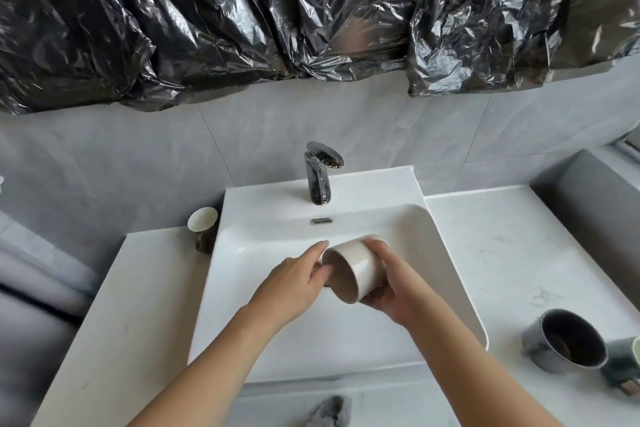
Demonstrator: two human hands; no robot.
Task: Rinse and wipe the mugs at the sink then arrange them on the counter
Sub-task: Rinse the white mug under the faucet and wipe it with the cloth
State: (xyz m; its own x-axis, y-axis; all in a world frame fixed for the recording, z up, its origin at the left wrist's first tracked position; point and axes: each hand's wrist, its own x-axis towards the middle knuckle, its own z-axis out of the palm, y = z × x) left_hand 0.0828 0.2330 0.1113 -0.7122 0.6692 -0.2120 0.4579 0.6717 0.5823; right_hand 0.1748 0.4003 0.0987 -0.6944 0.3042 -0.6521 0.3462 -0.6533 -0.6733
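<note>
Two hands meet over the white sink [450, 253] at the frame's centre: the right hand [388, 291] grasps a beige mug [356, 270] tipped sideways. The left hand [298, 281] lies at its open mouth, fingers loosely bent, gripping nothing I can see.

The place is a home bathroom or washroom: a white rectangular basin [450, 253] is set into a pale marble-look vanity desk [502, 253], with a chrome single-lever faucet [320, 180] standing at its back edge. Large grey stone-pattern wall tiles [311, 121] run behind the basin. Crinkled black plastic sheeting [242, 17] hangs across the upper wall, while mugs [564, 345] on the desk give it a domestic look.
</note>
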